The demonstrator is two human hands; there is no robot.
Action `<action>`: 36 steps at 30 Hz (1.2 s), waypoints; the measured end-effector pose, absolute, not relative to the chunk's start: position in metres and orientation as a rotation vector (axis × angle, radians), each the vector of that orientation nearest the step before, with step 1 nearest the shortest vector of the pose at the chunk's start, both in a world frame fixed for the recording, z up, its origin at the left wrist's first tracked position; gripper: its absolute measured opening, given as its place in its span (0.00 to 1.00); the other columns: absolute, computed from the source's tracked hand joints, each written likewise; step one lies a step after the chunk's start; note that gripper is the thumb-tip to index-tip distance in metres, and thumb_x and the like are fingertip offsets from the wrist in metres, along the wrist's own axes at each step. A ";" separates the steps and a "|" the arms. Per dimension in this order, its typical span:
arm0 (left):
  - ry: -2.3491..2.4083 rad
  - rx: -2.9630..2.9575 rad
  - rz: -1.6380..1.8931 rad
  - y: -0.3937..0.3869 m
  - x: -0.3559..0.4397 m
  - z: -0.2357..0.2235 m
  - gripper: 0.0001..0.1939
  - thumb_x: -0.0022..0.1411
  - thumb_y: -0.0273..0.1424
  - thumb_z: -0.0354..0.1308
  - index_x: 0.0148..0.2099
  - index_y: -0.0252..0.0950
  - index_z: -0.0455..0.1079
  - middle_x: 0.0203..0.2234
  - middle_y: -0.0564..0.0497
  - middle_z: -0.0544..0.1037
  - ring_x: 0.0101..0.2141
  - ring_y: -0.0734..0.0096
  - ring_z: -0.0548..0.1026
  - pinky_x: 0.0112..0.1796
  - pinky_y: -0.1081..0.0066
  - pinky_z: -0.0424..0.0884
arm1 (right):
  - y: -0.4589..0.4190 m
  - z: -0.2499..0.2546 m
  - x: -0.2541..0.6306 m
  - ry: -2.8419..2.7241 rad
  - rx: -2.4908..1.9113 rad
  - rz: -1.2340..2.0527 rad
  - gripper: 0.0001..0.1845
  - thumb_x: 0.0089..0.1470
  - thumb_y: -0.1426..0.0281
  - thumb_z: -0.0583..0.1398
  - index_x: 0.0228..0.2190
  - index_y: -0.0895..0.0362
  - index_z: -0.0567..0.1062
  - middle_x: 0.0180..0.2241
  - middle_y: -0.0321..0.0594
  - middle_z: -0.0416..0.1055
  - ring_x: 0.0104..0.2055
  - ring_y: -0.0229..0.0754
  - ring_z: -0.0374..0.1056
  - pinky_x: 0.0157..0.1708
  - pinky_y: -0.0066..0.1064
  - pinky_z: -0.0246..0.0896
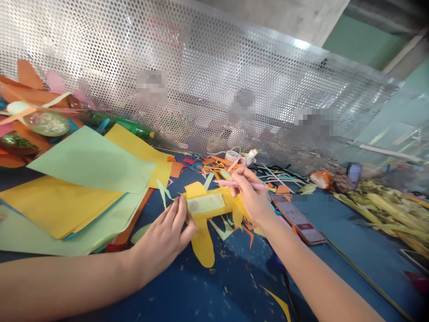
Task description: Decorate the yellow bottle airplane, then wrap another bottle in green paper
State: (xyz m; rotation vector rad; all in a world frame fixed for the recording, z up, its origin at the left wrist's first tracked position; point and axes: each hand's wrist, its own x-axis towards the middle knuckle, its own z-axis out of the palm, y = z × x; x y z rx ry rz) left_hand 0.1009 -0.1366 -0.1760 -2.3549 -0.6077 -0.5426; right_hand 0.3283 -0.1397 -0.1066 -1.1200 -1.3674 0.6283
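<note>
A yellow paper model plane (203,239) with rounded wings lies on the blue table, a pale green paper strip (209,204) along its top. My left hand (172,226) grips its left end, fingers on the far side and thumb near. In my right hand (248,192) is a slim pink pen (225,183), held between thumb and fingers above the model's right part. The pen's left end points left over the far edge of the model and looks apart from the strip. My right hand hides part of the model's right end.
Sheets of green paper (97,161) and yellow paper (63,205) are piled at left. Colored scraps (204,165) and a white glue bottle (251,156) lie behind. A phone (298,219) and corn husks (385,210) are at right. Perforated metal sheet (201,71) borders the table's back.
</note>
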 end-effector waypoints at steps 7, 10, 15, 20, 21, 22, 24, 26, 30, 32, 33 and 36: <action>-0.593 -2.348 -0.547 -0.136 0.101 -0.175 0.19 0.56 0.28 0.59 0.48 0.27 0.61 0.51 0.19 0.66 0.53 0.43 0.67 0.49 0.58 0.70 | -0.148 -0.100 0.324 -1.469 -1.174 0.556 0.15 0.58 0.65 0.55 0.21 0.54 0.62 0.12 0.26 0.59 0.15 0.31 0.54 0.20 0.26 0.49; -0.598 -2.341 -0.566 -0.136 0.101 -0.176 0.18 0.57 0.29 0.58 0.48 0.28 0.61 0.51 0.21 0.67 0.53 0.44 0.68 0.48 0.59 0.71 | -0.149 -0.104 0.320 -1.529 -1.274 0.575 0.18 0.58 0.64 0.56 0.19 0.54 0.61 0.11 0.26 0.58 0.14 0.31 0.53 0.19 0.26 0.48; -0.592 -2.346 -0.557 -0.137 0.101 -0.175 0.17 0.57 0.28 0.58 0.48 0.27 0.61 0.51 0.20 0.66 0.53 0.42 0.68 0.48 0.58 0.71 | -0.147 -0.110 0.318 -1.576 -1.342 0.615 0.18 0.59 0.63 0.55 0.20 0.54 0.60 0.12 0.27 0.61 0.16 0.31 0.55 0.21 0.25 0.50; -0.590 -2.325 -0.553 -0.137 0.102 -0.174 0.18 0.56 0.28 0.59 0.48 0.26 0.61 0.51 0.20 0.66 0.52 0.42 0.69 0.47 0.58 0.72 | -0.146 -0.113 0.318 -1.605 -1.338 0.615 0.16 0.59 0.65 0.55 0.21 0.55 0.61 0.13 0.27 0.63 0.17 0.31 0.56 0.21 0.25 0.49; -0.590 -2.324 -0.554 -0.137 0.102 -0.174 0.18 0.56 0.28 0.59 0.48 0.27 0.61 0.51 0.20 0.66 0.51 0.42 0.69 0.47 0.59 0.72 | -0.146 -0.113 0.318 -1.613 -1.338 0.611 0.16 0.59 0.65 0.55 0.21 0.55 0.61 0.13 0.27 0.63 0.17 0.31 0.56 0.22 0.25 0.50; -0.592 -2.324 -0.555 -0.136 0.102 -0.174 0.18 0.56 0.28 0.59 0.48 0.27 0.61 0.51 0.20 0.67 0.52 0.42 0.69 0.47 0.59 0.72 | -0.145 -0.113 0.318 -1.620 -1.339 0.609 0.16 0.58 0.65 0.55 0.21 0.55 0.61 0.13 0.27 0.63 0.17 0.31 0.56 0.22 0.25 0.50; -0.596 -2.327 -0.559 -0.136 0.102 -0.174 0.18 0.56 0.28 0.59 0.47 0.27 0.61 0.51 0.20 0.66 0.52 0.42 0.69 0.48 0.59 0.71 | -0.145 -0.114 0.318 -1.630 -1.336 0.607 0.15 0.59 0.66 0.55 0.21 0.55 0.62 0.13 0.27 0.63 0.17 0.31 0.57 0.22 0.25 0.50; -0.599 -2.330 -0.560 -0.136 0.102 -0.175 0.19 0.56 0.28 0.59 0.47 0.27 0.61 0.51 0.20 0.66 0.52 0.42 0.69 0.48 0.59 0.71 | -0.144 -0.115 0.317 -1.637 -1.328 0.611 0.15 0.59 0.66 0.55 0.21 0.54 0.61 0.13 0.26 0.63 0.17 0.31 0.57 0.23 0.25 0.51; -0.598 -2.335 -0.554 -0.137 0.101 -0.175 0.19 0.55 0.28 0.59 0.48 0.26 0.61 0.51 0.19 0.66 0.52 0.41 0.68 0.48 0.58 0.71 | -0.143 -0.115 0.317 -1.644 -1.305 0.638 0.15 0.59 0.66 0.55 0.21 0.54 0.61 0.13 0.26 0.63 0.17 0.32 0.58 0.24 0.25 0.53; -0.602 -2.343 -0.541 -0.137 0.101 -0.174 0.18 0.55 0.27 0.59 0.48 0.27 0.61 0.51 0.20 0.67 0.52 0.42 0.68 0.48 0.58 0.71 | -0.143 -0.116 0.318 -1.649 -1.298 0.656 0.15 0.59 0.66 0.55 0.21 0.54 0.61 0.13 0.26 0.64 0.18 0.32 0.59 0.25 0.25 0.55; -0.604 -2.350 -0.531 -0.137 0.101 -0.174 0.18 0.56 0.27 0.58 0.48 0.27 0.61 0.51 0.21 0.67 0.52 0.42 0.68 0.48 0.59 0.71 | -0.143 -0.116 0.318 -1.653 -1.291 0.669 0.15 0.59 0.65 0.56 0.22 0.54 0.62 0.14 0.26 0.64 0.18 0.32 0.61 0.25 0.26 0.56; -0.604 -2.361 -0.528 -0.137 0.102 -0.174 0.16 0.57 0.27 0.57 0.47 0.28 0.62 0.51 0.22 0.67 0.53 0.44 0.67 0.49 0.59 0.71 | -0.143 -0.116 0.318 -1.661 -1.257 0.715 0.15 0.58 0.64 0.56 0.22 0.54 0.62 0.14 0.27 0.65 0.19 0.34 0.65 0.28 0.27 0.60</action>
